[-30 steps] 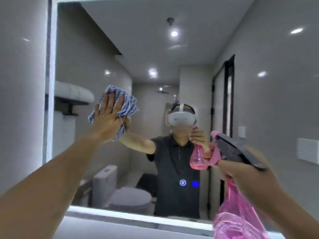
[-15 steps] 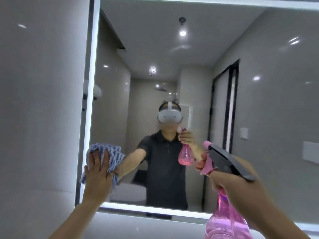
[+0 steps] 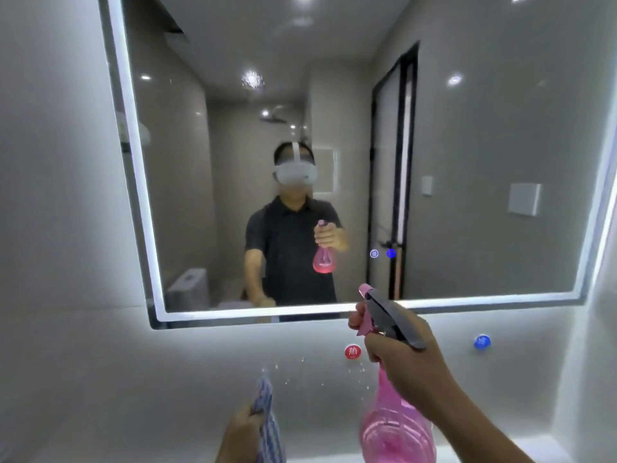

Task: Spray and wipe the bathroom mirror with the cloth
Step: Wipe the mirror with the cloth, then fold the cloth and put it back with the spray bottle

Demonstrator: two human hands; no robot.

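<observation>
The lit-edged bathroom mirror (image 3: 484,145) fills the upper part of the head view and reflects a person in a dark shirt. My right hand (image 3: 405,365) grips the neck of a pink spray bottle (image 3: 397,432) with a grey trigger head, its nozzle pointing up-left below the mirror's lower edge. My left hand (image 3: 238,436) is low at the bottom centre, away from the glass, holding a bunched blue-and-white checked cloth (image 3: 267,416) that hangs from it.
Below the mirror the white wall (image 3: 167,379) carries a red round tap marker (image 3: 352,351) and a blue one (image 3: 481,341). Small droplets speckle the wall near the cloth. Touch icons (image 3: 382,253) glow on the glass.
My left hand has come off the mirror's lower left corner and dropped below the frame with the cloth. The view has tilted down; the spray bottle stays raised in my right hand.
</observation>
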